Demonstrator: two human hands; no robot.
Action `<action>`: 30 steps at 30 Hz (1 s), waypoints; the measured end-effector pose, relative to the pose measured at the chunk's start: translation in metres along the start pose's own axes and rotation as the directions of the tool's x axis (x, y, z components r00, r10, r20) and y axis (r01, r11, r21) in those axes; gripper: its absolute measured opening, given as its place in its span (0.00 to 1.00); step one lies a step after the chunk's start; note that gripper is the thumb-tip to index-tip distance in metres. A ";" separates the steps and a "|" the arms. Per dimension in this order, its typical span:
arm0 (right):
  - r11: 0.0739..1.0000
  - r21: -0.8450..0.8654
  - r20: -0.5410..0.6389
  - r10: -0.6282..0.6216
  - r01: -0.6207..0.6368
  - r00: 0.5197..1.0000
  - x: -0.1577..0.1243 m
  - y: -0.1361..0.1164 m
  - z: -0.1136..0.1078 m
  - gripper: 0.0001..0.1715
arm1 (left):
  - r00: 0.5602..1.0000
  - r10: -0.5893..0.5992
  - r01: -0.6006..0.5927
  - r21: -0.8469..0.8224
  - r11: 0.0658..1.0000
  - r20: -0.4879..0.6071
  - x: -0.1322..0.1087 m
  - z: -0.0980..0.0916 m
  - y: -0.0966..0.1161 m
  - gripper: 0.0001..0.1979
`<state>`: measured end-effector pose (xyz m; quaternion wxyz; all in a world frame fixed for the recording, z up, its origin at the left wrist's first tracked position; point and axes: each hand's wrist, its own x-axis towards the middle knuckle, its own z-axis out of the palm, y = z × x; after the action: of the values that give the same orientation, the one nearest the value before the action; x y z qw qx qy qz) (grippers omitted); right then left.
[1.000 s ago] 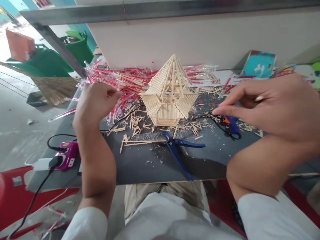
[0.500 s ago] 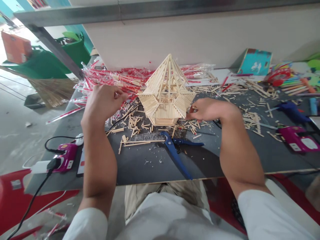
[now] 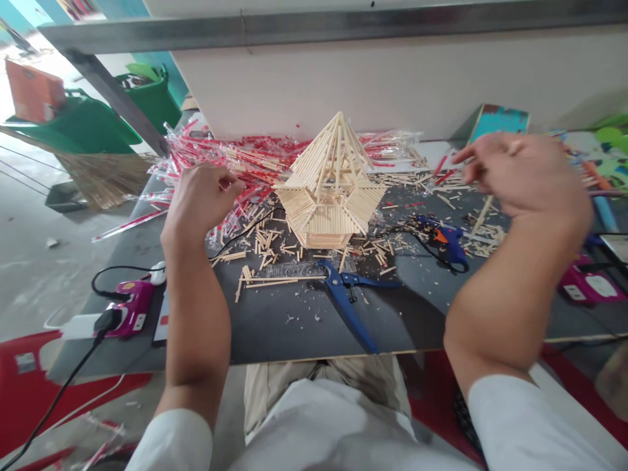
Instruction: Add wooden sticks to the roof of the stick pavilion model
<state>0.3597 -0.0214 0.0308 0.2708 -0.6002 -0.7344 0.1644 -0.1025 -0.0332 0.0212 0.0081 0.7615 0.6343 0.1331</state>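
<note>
A pagoda-like model house of pale wooden sticks (image 3: 331, 190) stands at the middle of a black board (image 3: 294, 320). My left hand (image 3: 201, 199) hovers just left of the model over a heap of red-and-clear stick wrappers (image 3: 220, 154), its fingertips pinched together on something I cannot make out. My right hand (image 3: 524, 176) is raised above the board to the model's right, over scattered cut sticks (image 3: 483, 222). It is smeared by motion, so its grip is unclear.
Blue cutting pliers (image 3: 346, 291) lie in front of the model, a blue glue gun (image 3: 449, 239) to its right. Purple devices sit at the left (image 3: 130, 304) and right (image 3: 586, 284) edges. A teal box (image 3: 498, 124) leans on the wall. Green bins (image 3: 83, 124) stand far left.
My right hand dropped to the sticks beside the model's right side, then rose and swung right over the board. My left hand stayed pinched by the wrappers.
</note>
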 end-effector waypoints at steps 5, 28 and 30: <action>0.921 0.293 -0.658 -0.002 0.258 0.753 -0.005 -0.003 0.005 0.13 | 0.976 -0.157 0.140 -0.119 0.983 -0.148 0.008 0.017 -0.018 0.14; 0.663 0.654 -0.331 -0.182 0.364 0.926 -0.022 -0.082 0.037 0.25 | 0.975 0.040 -0.085 -0.201 0.976 -0.216 -0.006 -0.004 0.013 0.17; 0.566 0.759 -0.260 -0.189 0.322 0.947 -0.027 -0.090 0.040 0.25 | 0.980 0.068 -0.115 -0.254 0.960 -0.189 -0.011 -0.008 0.036 0.14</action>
<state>0.2682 -0.0650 0.0441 0.5834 -0.3152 -0.6413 0.3861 -0.0706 -0.0520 0.0331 0.0463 0.7672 0.5731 0.2843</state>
